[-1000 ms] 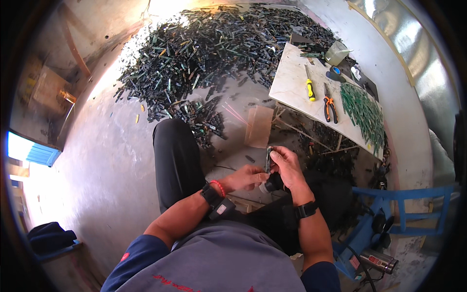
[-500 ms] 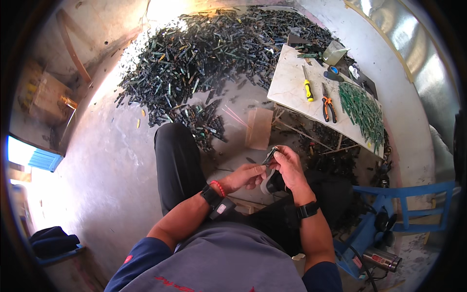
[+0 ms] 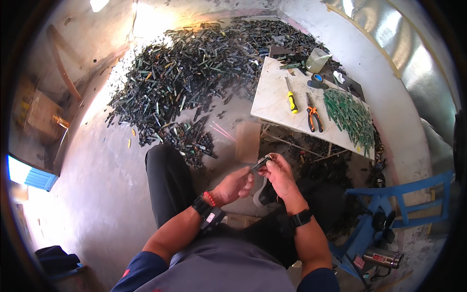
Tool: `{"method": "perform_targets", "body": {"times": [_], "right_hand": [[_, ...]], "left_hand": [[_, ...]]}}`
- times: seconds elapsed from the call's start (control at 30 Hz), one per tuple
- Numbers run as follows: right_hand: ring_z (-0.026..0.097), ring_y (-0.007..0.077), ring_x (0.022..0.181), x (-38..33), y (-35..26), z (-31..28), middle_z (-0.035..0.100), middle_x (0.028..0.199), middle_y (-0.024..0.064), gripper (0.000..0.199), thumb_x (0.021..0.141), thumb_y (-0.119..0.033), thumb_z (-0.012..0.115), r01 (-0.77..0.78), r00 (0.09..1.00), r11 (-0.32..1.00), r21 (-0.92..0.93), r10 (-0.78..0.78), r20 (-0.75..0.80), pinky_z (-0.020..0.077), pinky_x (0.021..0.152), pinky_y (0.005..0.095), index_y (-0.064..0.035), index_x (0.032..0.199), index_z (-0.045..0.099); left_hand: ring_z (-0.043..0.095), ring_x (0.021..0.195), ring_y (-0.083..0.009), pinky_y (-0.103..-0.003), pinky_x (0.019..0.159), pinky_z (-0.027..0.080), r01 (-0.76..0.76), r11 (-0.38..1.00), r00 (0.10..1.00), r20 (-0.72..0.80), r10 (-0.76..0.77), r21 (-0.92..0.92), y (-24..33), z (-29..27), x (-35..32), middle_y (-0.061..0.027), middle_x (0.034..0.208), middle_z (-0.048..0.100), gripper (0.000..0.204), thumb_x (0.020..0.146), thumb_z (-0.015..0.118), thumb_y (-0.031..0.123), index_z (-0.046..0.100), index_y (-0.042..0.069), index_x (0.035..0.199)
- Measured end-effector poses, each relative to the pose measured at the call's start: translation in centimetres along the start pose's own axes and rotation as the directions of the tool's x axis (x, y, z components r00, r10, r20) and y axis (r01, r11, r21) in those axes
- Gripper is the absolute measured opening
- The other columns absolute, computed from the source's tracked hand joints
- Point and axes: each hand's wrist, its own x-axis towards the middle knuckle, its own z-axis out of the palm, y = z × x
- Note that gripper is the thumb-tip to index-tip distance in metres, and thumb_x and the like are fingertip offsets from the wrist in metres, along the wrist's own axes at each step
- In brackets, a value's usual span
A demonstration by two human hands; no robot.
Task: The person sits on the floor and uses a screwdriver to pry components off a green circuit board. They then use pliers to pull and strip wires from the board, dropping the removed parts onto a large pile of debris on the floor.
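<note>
Out in front of my lap, a small dark strip [image 3: 261, 164] with a lighter edge is held between my two hands. My right hand [image 3: 279, 178] is closed on its upper end, thumb and fingers pinching it. My left hand [image 3: 233, 186], fingers curled, grips the lower end with the thumb on top; its fingertips are partly hidden. The exact kind of strip is too small to tell. Just beyond the hands stands a brown cardboard piece [image 3: 248, 142]. To the right, a pale low table [image 3: 272, 100] bears a yellow screwdriver [image 3: 292, 101] and orange-handled pliers [image 3: 314, 117].
A wide heap of dark strips [image 3: 180, 78] covers the floor ahead. Green strips [image 3: 348, 117] lie on the table, near a blue-ringed tape roll [image 3: 317, 78] and a translucent container [image 3: 317, 61]. At the right stand a blue chair [image 3: 404, 194] and a metal flask [image 3: 383, 258].
My view has tilted, so the table and heap sit lower and more to the left. Both hands still hold the strip, which now points more sideways.
</note>
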Motion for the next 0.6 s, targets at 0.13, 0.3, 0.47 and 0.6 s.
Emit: {"method": "perform_targets", "body": {"times": [0.13,0.3,0.47,0.6], "right_hand": [[0.059,0.0147,0.088,1.6,-3.7,0.5,0.060,0.101,0.0088,0.036,0.094,-0.022,0.055,0.101,0.984,0.902,-0.419,-0.153,-0.092,0.0507,0.075,0.0284,0.0001,0.122,0.047],[0.060,0.0281,0.085,7.5,-10.1,-1.4,0.061,0.096,0.0158,0.038,0.087,-0.022,0.062,0.129,0.805,0.305,-0.943,-0.588,-0.080,0.0490,0.076,0.0366,0.0008,0.116,0.053],[0.056,0.0354,0.097,11.5,-11.4,-2.5,0.058,0.104,0.0193,0.042,0.084,-0.028,0.064,-0.085,0.829,-0.048,-0.995,-0.557,-0.044,0.0449,0.084,0.0442,-0.0017,0.116,0.054],[0.056,0.0367,0.096,13.6,-10.5,-2.2,0.059,0.101,0.0198,0.037,0.084,-0.027,0.064,-0.196,0.845,-0.146,-0.970,-0.527,-0.092,0.0454,0.081,0.0459,-0.0008,0.108,0.055]], "left_hand": [[0.029,0.050,-0.0097,-0.022,0.046,0.026,-0.040,0.998,0.999,0.007,0.039,0.049,2.2,0.4,1.6,0.0005,0.068,0.041,0.033,0.096,0.046,0.042,0.049,0.012,0.084],[0.030,0.050,-0.0093,-0.022,0.046,0.026,-0.079,0.996,0.996,0.041,0.077,0.052,6.2,1.1,3.0,0.0011,0.068,0.043,0.032,0.097,0.045,0.042,0.049,0.013,0.084],[0.028,0.055,-0.0069,-0.020,0.046,0.023,-0.043,0.996,0.995,0.093,0.036,0.077,8.5,0.8,5.0,0.0044,0.069,0.037,0.034,0.098,0.039,0.045,0.044,0.016,0.083],[0.027,0.054,-0.0077,-0.021,0.046,0.023,-0.022,0.997,0.999,0.047,0.018,0.076,9.3,0.2,6.6,0.0033,0.068,0.037,0.036,0.099,0.037,0.047,0.045,0.016,0.084]]}}
